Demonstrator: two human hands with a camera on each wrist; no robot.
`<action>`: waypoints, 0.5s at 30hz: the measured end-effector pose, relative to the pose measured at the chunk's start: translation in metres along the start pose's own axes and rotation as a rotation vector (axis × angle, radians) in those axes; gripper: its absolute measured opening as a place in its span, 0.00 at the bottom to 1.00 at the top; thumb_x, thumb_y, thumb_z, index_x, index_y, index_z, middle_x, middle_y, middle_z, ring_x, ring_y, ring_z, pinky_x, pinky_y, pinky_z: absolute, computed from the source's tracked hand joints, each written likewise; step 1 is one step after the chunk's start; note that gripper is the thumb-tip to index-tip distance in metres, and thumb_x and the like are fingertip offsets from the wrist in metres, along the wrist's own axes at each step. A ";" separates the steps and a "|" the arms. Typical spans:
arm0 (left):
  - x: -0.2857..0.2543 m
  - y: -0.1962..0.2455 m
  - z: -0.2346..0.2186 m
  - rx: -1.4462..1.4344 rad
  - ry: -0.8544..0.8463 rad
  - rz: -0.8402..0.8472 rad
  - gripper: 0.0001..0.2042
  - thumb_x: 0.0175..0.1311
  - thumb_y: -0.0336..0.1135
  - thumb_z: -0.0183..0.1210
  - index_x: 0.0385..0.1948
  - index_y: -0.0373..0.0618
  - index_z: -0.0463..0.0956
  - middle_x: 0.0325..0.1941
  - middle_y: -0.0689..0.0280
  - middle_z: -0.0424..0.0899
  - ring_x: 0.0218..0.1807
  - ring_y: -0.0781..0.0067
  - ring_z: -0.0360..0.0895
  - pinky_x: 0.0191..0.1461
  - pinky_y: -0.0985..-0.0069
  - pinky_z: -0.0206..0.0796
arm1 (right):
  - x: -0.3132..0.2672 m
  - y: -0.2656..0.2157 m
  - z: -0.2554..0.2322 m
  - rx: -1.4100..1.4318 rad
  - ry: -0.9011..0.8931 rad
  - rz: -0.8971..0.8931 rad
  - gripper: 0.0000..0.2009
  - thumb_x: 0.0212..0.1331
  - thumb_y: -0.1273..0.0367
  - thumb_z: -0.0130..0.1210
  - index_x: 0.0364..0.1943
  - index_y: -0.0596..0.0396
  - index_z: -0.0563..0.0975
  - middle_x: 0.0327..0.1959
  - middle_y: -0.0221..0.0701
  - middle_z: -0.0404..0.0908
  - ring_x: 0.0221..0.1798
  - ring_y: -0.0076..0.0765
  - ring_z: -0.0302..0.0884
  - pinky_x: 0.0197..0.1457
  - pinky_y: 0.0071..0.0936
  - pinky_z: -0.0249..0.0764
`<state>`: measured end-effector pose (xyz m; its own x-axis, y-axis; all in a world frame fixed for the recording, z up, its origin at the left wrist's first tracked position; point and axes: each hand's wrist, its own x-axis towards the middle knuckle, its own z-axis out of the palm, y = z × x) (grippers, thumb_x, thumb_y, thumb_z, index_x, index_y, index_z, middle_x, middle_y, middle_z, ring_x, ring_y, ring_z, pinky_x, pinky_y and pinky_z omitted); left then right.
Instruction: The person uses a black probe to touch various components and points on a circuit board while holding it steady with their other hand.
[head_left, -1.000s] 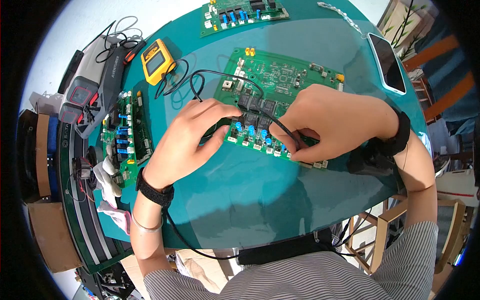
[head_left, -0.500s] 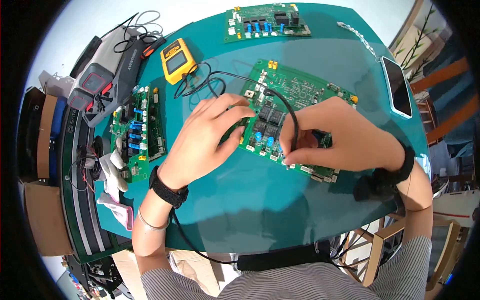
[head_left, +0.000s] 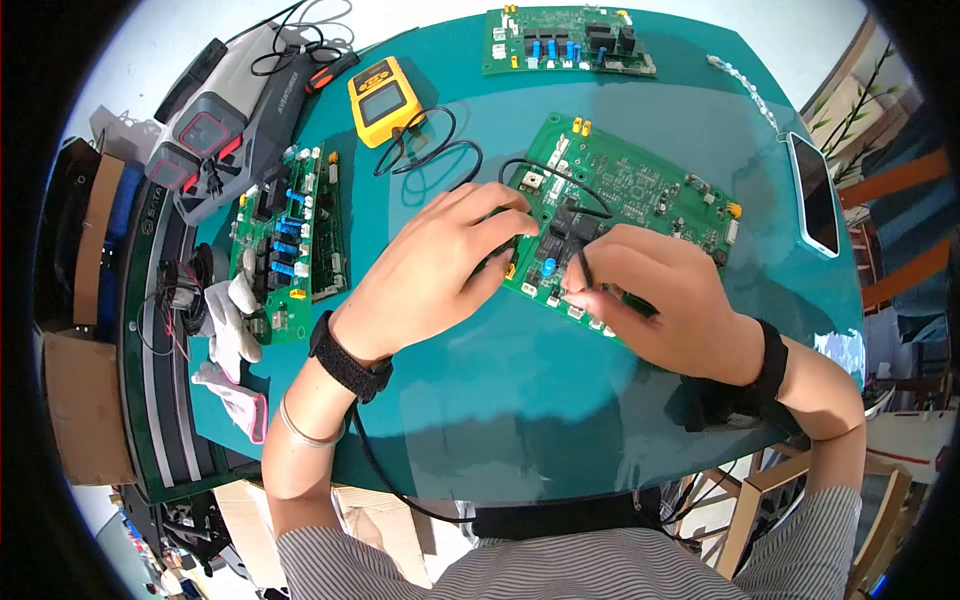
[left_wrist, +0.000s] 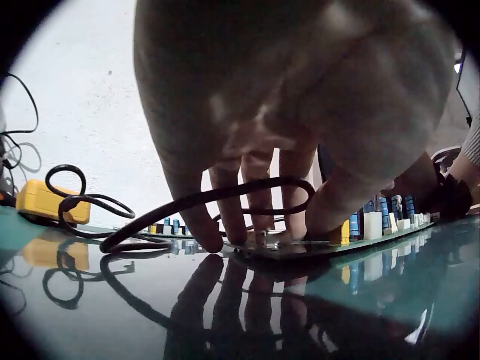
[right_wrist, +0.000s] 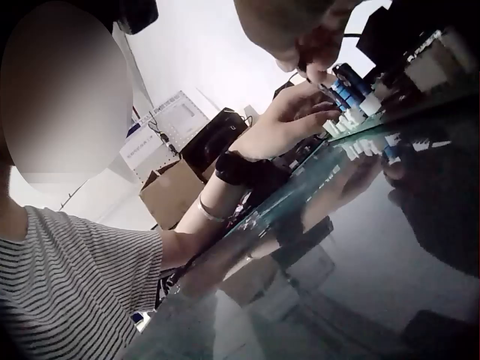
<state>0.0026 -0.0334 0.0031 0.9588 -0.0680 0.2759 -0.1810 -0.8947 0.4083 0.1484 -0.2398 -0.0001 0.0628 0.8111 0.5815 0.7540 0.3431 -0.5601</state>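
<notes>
A green circuit board with black relays and blue capacitors lies on the table. My left hand grips its left corner, the fingers and thumb set around the edge in the left wrist view. Over the board's front edge, my right hand pinches a slim black probe between thumb and fingers, close above the blue capacitors. The probe's tip is hidden by the fingers. A black cable loops over the board, and a yellow handheld meter with a cable sits beyond my left hand.
Another circuit board lies at the back, and more boards stand at the left beside white gloves. A grey tool case is at the far left. A phone lies at the right edge of the green table.
The head view has swung, so the table items appear farther right. My right hand has shifted left over the board with the probe, its wrist turned. The left hand stays on the board's corner.
</notes>
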 end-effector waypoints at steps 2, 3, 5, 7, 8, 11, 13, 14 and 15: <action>0.000 0.000 0.000 -0.003 0.007 0.012 0.17 0.57 0.20 0.62 0.51 0.40 0.78 0.59 0.54 0.79 0.61 0.46 0.76 0.66 0.58 0.70 | -0.003 0.003 0.002 0.037 0.032 0.019 0.08 0.63 0.77 0.63 0.43 0.58 0.78 0.33 0.36 0.79 0.35 0.45 0.80 0.37 0.37 0.76; 0.000 0.000 0.000 -0.004 0.007 0.009 0.17 0.57 0.20 0.62 0.51 0.40 0.78 0.59 0.54 0.79 0.61 0.46 0.76 0.66 0.58 0.70 | -0.004 0.004 0.002 0.072 0.066 0.037 0.08 0.62 0.78 0.63 0.43 0.58 0.78 0.33 0.36 0.79 0.34 0.44 0.80 0.36 0.35 0.77; 0.001 -0.001 0.000 0.006 -0.008 0.017 0.18 0.57 0.20 0.62 0.51 0.40 0.78 0.58 0.55 0.79 0.61 0.46 0.76 0.65 0.58 0.70 | -0.003 0.006 0.001 0.104 0.043 0.045 0.07 0.63 0.78 0.63 0.42 0.58 0.78 0.33 0.36 0.79 0.33 0.43 0.80 0.36 0.34 0.76; 0.001 0.000 -0.001 0.003 -0.010 0.013 0.18 0.57 0.20 0.62 0.51 0.40 0.78 0.58 0.55 0.80 0.61 0.46 0.76 0.65 0.58 0.70 | -0.003 0.006 0.001 0.136 0.020 0.055 0.07 0.63 0.78 0.63 0.42 0.59 0.78 0.33 0.36 0.79 0.32 0.42 0.79 0.35 0.33 0.76; 0.001 0.000 -0.001 0.001 -0.011 0.011 0.18 0.57 0.20 0.62 0.51 0.40 0.78 0.58 0.55 0.80 0.61 0.47 0.76 0.65 0.58 0.70 | -0.004 0.006 0.001 0.145 0.004 0.088 0.06 0.63 0.78 0.63 0.41 0.59 0.78 0.33 0.36 0.79 0.32 0.41 0.79 0.35 0.32 0.76; 0.001 -0.001 0.000 0.002 -0.006 0.012 0.18 0.57 0.20 0.62 0.51 0.41 0.78 0.57 0.55 0.80 0.61 0.47 0.76 0.65 0.58 0.70 | -0.005 0.006 0.001 0.132 -0.011 0.129 0.06 0.63 0.78 0.63 0.40 0.59 0.77 0.33 0.36 0.79 0.33 0.41 0.80 0.36 0.32 0.76; 0.001 -0.001 0.000 0.007 -0.004 0.018 0.18 0.57 0.20 0.62 0.51 0.41 0.78 0.57 0.55 0.80 0.61 0.47 0.76 0.65 0.58 0.70 | -0.005 0.006 0.002 0.109 -0.009 0.137 0.06 0.63 0.78 0.63 0.39 0.59 0.77 0.34 0.36 0.80 0.33 0.41 0.80 0.36 0.32 0.76; 0.001 -0.001 0.000 0.011 -0.002 0.026 0.18 0.57 0.19 0.62 0.51 0.41 0.78 0.57 0.55 0.80 0.61 0.47 0.76 0.65 0.58 0.71 | -0.004 0.007 0.004 0.104 0.041 0.122 0.06 0.63 0.78 0.63 0.39 0.59 0.77 0.33 0.37 0.80 0.33 0.41 0.80 0.36 0.31 0.76; 0.001 -0.001 0.001 0.009 -0.002 0.025 0.18 0.57 0.19 0.62 0.51 0.41 0.78 0.57 0.55 0.80 0.61 0.47 0.76 0.65 0.58 0.71 | -0.004 0.008 0.004 0.100 0.091 0.107 0.06 0.63 0.78 0.63 0.39 0.60 0.77 0.33 0.37 0.80 0.32 0.41 0.80 0.36 0.31 0.77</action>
<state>0.0039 -0.0327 0.0023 0.9545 -0.0912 0.2841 -0.2028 -0.8968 0.3933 0.1517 -0.2381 -0.0096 0.2015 0.8011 0.5636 0.6716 0.3058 -0.6749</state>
